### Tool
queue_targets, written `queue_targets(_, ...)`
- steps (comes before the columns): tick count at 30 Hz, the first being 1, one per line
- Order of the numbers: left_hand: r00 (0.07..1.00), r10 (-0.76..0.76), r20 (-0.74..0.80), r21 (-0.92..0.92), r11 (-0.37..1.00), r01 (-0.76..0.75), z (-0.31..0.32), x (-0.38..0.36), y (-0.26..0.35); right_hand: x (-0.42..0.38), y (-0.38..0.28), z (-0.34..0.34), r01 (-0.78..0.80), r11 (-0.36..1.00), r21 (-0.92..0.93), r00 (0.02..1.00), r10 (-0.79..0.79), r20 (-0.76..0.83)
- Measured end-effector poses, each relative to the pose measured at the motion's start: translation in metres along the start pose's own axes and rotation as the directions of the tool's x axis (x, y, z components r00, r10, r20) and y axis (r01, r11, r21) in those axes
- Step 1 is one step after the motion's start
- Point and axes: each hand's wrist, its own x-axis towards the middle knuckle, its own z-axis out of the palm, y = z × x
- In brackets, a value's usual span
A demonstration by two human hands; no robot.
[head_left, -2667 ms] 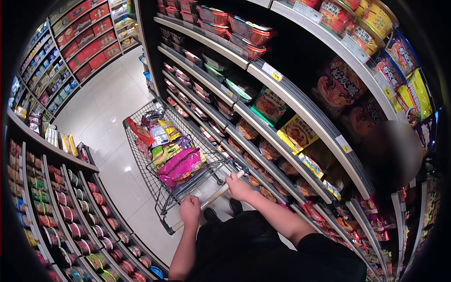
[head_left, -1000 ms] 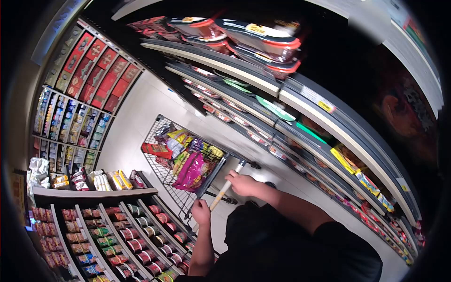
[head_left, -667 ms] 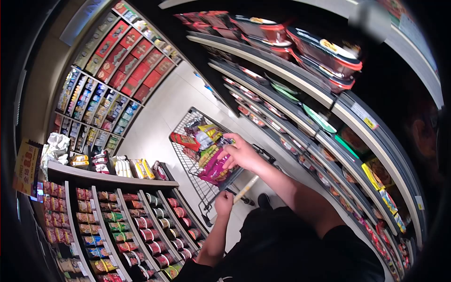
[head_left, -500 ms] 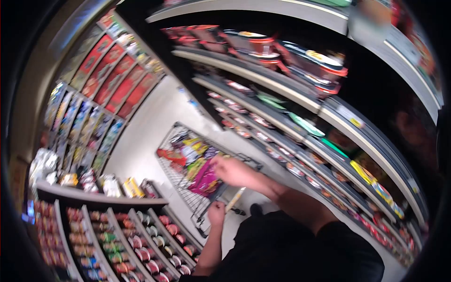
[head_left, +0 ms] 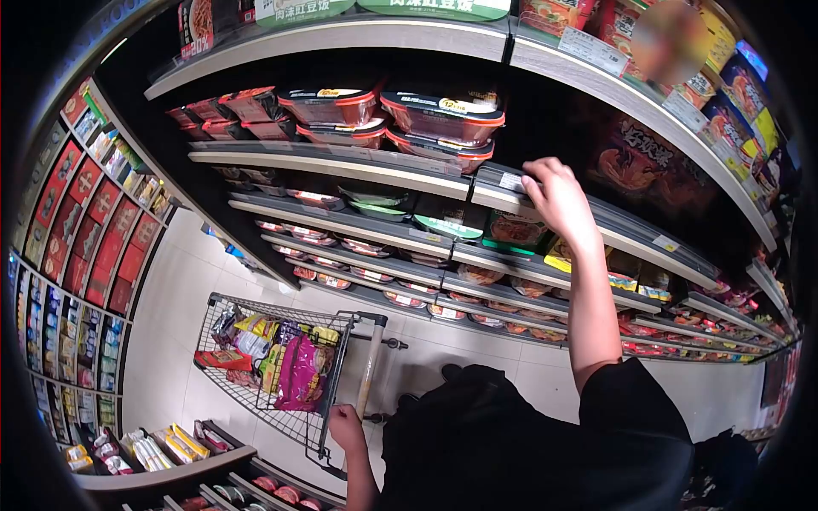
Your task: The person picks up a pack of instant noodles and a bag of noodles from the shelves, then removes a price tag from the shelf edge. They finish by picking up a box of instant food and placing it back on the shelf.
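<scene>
While reaching up with the right hand (head_left: pixel 558 198), fingers loosely spread on the shelf edge (head_left: pixel 477 180) under stacked trays (head_left: pixel 443 119), left hand (head_left: pixel 345 426) gripping the cart handle (head_left: pixel 369 375), probably risking toppling that stack.

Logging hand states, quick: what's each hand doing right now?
Left hand: closed on the cart handle.
Right hand: empty, fingers loosely open at the shelf edge.

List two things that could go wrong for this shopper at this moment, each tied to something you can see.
1. The right hand reaches up to the shelf edge beside stacked red-rimmed trays; a knock might tip one off.
2. Only the left hand grips the cart handle, so the loaded cart could roll or swing away.
</scene>
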Motion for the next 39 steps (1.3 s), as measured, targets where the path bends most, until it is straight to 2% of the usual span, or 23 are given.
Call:
queue_targets(1, 1.0, -0.002, 0.01, -0.008, 1.0, 0.002, 0.0, 0.002, 0.004, 0.002, 0.008, 0.002, -0.072, 0.996, 0.05, 0.981, 0.061, 0.185)
queue_targets(9, 0.997, 0.065, 0.032, -0.025, 0.998, -0.064, 0.002, 0.003, 0.002, -0.008, 0.019, 0.013, -0.126, 0.97, 0.207, 0.992, 0.124, 0.025)
queue_targets(11, 0.997, 0.028, 0.075, -0.122, 0.992, -0.019, -0.001, 0.0, 0.003, -0.007, 0.018, 0.004, -0.238, 0.875, 0.421, 0.969, 0.245, 0.038)
queue_targets(12, 0.997, 0.054, 0.061, -0.167, 0.985, -0.043, -0.002, -0.001, 0.003, -0.007, 0.033, 0.011, -0.184, 0.873, 0.452, 0.969, 0.237, -0.064)
queue_targets(13, 0.995, 0.095, -0.01, -0.151, 0.984, -0.095, 0.005, 0.002, -0.004, -0.004, 0.031, 0.01, -0.197, 0.76, 0.619, 0.932, 0.341, -0.122)
queue_targets(15, 0.998, 0.046, 0.044, -0.212, 0.977, -0.036, 0.008, 0.003, -0.014, -0.002, 0.026, 0.006, -0.094, 0.648, 0.756, 0.84, 0.459, -0.289)
queue_targets(16, 0.994, 0.096, 0.053, -0.26, 0.962, -0.079, 0.005, 0.002, -0.011, -0.009, 0.02, -0.001, -0.097, 0.692, 0.716, 0.876, 0.401, -0.269)
queue_targets(18, 0.991, 0.129, 0.029, -0.287, 0.951, -0.115, 0.007, 0.0, -0.009, -0.036, -0.018, -0.008, -0.203, 0.531, 0.823, 0.958, 0.282, 0.055)
queue_targets(19, 0.987, 0.161, 0.021, -0.311, 0.939, -0.147, 0.006, -0.001, -0.008, -0.056, -0.031, 0.001, -0.096, 0.768, 0.633, 0.995, 0.087, 0.045)
queue_targets(20, 0.987, 0.119, 0.106, -0.462, 0.885, -0.057, -0.009, -0.007, 0.02, -0.077, -0.055, 0.011, -0.414, 0.56, 0.718, 0.898, 0.121, 0.423)
queue_targets(21, 0.981, 0.141, 0.132, -0.569, 0.822, -0.041, 0.0, -0.007, 0.014, -0.101, -0.079, 0.022, -0.348, 0.64, 0.685, 0.88, -0.028, 0.473)
queue_targets(22, 0.968, 0.186, 0.167, -0.607, 0.793, -0.047, -0.003, -0.01, 0.028, -0.126, -0.096, 0.044, -0.158, 0.65, 0.743, 0.881, -0.247, 0.404)
queue_targets(23, 0.944, 0.221, 0.244, -0.596, 0.803, -0.034, -0.022, -0.019, 0.069, -0.155, -0.108, 0.063, -0.192, 0.722, 0.665, 0.782, -0.296, 0.548)
queue_targets(24, 0.891, 0.245, 0.383, -0.634, 0.771, 0.061, -0.04, -0.027, 0.1, -0.18, -0.123, 0.082, -0.265, 0.646, 0.716, 0.707, -0.375, 0.6)
queue_targets(25, 0.829, 0.265, 0.493, -0.652, 0.743, 0.15, -0.053, -0.035, 0.124, -0.188, -0.141, 0.076, -0.417, 0.708, 0.57, 0.506, -0.34, 0.793)
queue_targets(27, 0.714, 0.345, 0.609, -0.66, 0.72, 0.215, -0.053, -0.047, 0.139, -0.226, -0.153, 0.101, -0.4, 0.673, 0.622, 0.496, -0.412, 0.764)
queue_targets(28, 0.705, 0.473, 0.528, -0.679, 0.734, 0.016, -0.043, -0.048, 0.138, -0.236, -0.153, 0.108, -0.367, 0.682, 0.633, 0.497, -0.431, 0.753)
queue_targets(29, 0.674, 0.405, 0.618, -0.582, 0.812, 0.046, -0.053, -0.053, 0.146, -0.247, -0.154, 0.116, -0.34, 0.684, 0.645, 0.498, -0.45, 0.741)
queue_targets(31, 0.67, 0.327, 0.667, -0.493, 0.868, 0.067, -0.063, -0.06, 0.155, -0.249, -0.147, 0.11, -0.352, 0.693, 0.63, 0.449, -0.466, 0.763)
queue_targets(33, 0.711, 0.459, 0.532, -0.7, 0.711, 0.064, -0.05, -0.064, 0.144, -0.239, -0.137, 0.115, -0.338, 0.719, 0.607, 0.425, -0.459, 0.78)
queue_targets(35, 0.736, 0.44, 0.515, -0.733, 0.671, 0.112, -0.048, -0.066, 0.149, -0.236, -0.124, 0.12, -0.367, 0.777, 0.511, 0.312, -0.414, 0.855)
queue_targets(37, 0.706, 0.33, 0.626, -0.515, 0.855, 0.057, -0.03, -0.072, 0.139, -0.23, -0.121, 0.12, -0.377, 0.766, 0.52, 0.291, -0.435, 0.852)
queue_targets(39, 0.717, 0.327, 0.616, -0.53, 0.845, 0.07, -0.02, -0.079, 0.133, -0.233, -0.12, 0.114, -0.433, 0.661, 0.612, 0.335, -0.513, 0.791)
